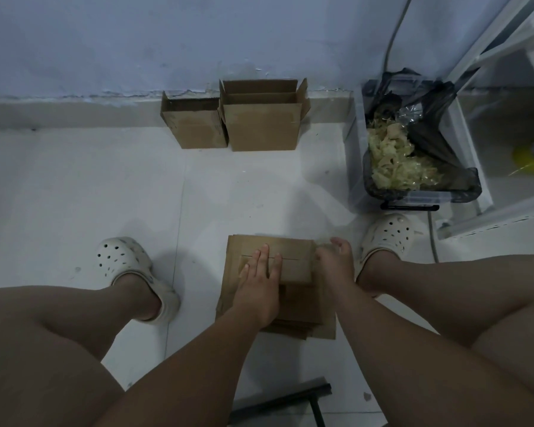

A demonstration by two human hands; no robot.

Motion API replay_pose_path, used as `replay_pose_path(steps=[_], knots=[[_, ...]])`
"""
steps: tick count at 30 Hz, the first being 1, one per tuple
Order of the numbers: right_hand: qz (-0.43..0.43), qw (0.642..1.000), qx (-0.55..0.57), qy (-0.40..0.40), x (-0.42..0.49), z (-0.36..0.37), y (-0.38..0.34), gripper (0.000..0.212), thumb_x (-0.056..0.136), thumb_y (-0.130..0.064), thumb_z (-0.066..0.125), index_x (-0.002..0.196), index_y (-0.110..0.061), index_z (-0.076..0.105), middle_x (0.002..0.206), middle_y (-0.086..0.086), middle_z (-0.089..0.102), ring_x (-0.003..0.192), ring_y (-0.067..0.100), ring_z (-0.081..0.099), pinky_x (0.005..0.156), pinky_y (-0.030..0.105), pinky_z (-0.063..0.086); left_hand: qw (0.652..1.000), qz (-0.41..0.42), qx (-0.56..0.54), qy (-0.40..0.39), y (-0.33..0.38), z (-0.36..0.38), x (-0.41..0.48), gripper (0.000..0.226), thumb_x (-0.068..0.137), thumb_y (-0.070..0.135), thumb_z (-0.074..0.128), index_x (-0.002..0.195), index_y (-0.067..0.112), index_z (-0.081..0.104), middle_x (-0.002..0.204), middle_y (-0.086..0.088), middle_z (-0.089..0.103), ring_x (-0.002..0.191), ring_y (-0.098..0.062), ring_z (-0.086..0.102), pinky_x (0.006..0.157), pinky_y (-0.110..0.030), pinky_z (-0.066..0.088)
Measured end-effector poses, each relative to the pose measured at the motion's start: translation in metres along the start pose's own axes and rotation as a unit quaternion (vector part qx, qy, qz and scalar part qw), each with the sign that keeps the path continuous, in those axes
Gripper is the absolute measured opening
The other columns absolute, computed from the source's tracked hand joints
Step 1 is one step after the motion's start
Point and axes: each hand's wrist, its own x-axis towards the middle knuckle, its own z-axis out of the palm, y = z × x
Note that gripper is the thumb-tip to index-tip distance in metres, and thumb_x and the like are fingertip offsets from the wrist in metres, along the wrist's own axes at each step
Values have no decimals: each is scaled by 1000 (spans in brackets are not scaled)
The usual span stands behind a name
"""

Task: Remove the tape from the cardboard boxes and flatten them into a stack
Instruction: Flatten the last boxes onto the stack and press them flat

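A brown cardboard box (293, 257) lies on a stack of flattened cardboard (309, 318) on the floor between my feet. My left hand (256, 288) presses flat on the box's top, fingers straight. My right hand (333, 260) is at the box's right edge and pinches a strip of clear tape (321, 245) there. Two open cardboard boxes, a smaller one (195, 124) and a larger one (261, 121), stand against the wall at the back.
A bin (413, 180) lined with a black bag holds crumpled tape at the right, beside a white rack (487, 143). My feet in white clogs (127, 260) flank the stack. A dark stool leg (290, 399) shows near the bottom.
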Motion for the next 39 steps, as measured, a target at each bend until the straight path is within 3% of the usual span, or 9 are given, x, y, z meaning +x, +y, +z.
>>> replay_pose_path(steps=[5, 8, 11, 14, 24, 27, 32, 36, 39], knots=[[31, 993, -103, -42, 8, 2, 6, 43, 98, -43, 41, 126, -14, 57, 129, 13, 51, 120, 30, 46, 95, 35, 39, 1000, 4, 0, 0, 1, 0, 0, 86, 89, 15, 48, 151, 16, -12, 155, -12, -25, 144, -28, -19, 116, -37, -6], [-6, 972, -222, -82, 7, 0, 16, 33, 100, -27, 40, 110, -6, 65, 116, 17, 60, 111, 30, 52, 85, 30, 39, 1000, -1, -8, 4, -1, 2, 2, 86, 89, 15, 47, 151, 17, -12, 156, -11, -25, 144, -27, -20, 116, -37, -8], [-76, 937, -337, -50, 6, 0, 23, 29, 98, -22, 45, 92, -4, 67, 113, 22, 62, 115, 36, 49, 90, 31, 37, 1000, -1, -10, 11, 1, 4, 3, 86, 89, 15, 46, 151, 17, -13, 155, -12, -26, 144, -28, -21, 115, -38, -9], [-78, 921, -382, -20, 9, 3, 21, 29, 98, -19, 44, 106, -3, 67, 122, 17, 56, 114, 29, 45, 91, 27, 34, 1000, -10, -1, 7, 3, 7, 4, 88, 88, 14, 47, 150, 17, -16, 154, -13, -28, 143, -29, -23, 115, -40, -10], [110, 929, -353, 31, 23, 11, 21, 38, 98, -14, 39, 131, 3, 49, 145, 22, 37, 129, 35, 40, 103, 35, 33, 1000, 8, -1, 17, 4, 10, 3, 87, 88, 12, 46, 150, 18, -14, 155, -10, -27, 143, -27, -23, 114, -37, -11], [89, 946, -311, 31, 35, 0, 22, 38, 99, -18, 40, 129, 2, 51, 134, 20, 51, 125, 33, 47, 98, 35, 38, 1000, 10, -8, 9, 2, 8, 3, 86, 89, 12, 46, 151, 18, -13, 155, -9, -27, 144, -26, -23, 114, -36, -10], [12, 942, -314, 122, 39, 6, 17, 30, 98, -9, 42, 115, 8, 60, 122, 24, 59, 117, 36, 53, 95, 36, 39, 1000, 19, -1, -4, -1, 6, 2, 86, 90, 15, 47, 150, 18, -14, 155, -11, -27, 144, -27, -22, 115, -37, -8], [-2, 949, -298, 100, 44, 7, 11, 29, 97, -10, 43, 112, 7, 62, 121, 23, 60, 116, 34, 54, 95, 35, 39, 1000, 14, 6, 1, 1, 6, 3, 85, 91, 16, 47, 150, 18, -14, 155, -11, -26, 144, -28, -22, 113, -37, -11], [-37, 945, -302, 115, 40, 10, 11, 28, 94, -8, 44, 105, -7, 69, 112, 13, 66, 105, 29, 58, 74, 24, 39, 1000, 10, 16, 0, 4, 5, 4, 85, 91, 18, 46, 150, 17, -15, 155, -12, -26, 144, -29, -22, 113, -38, -11]])
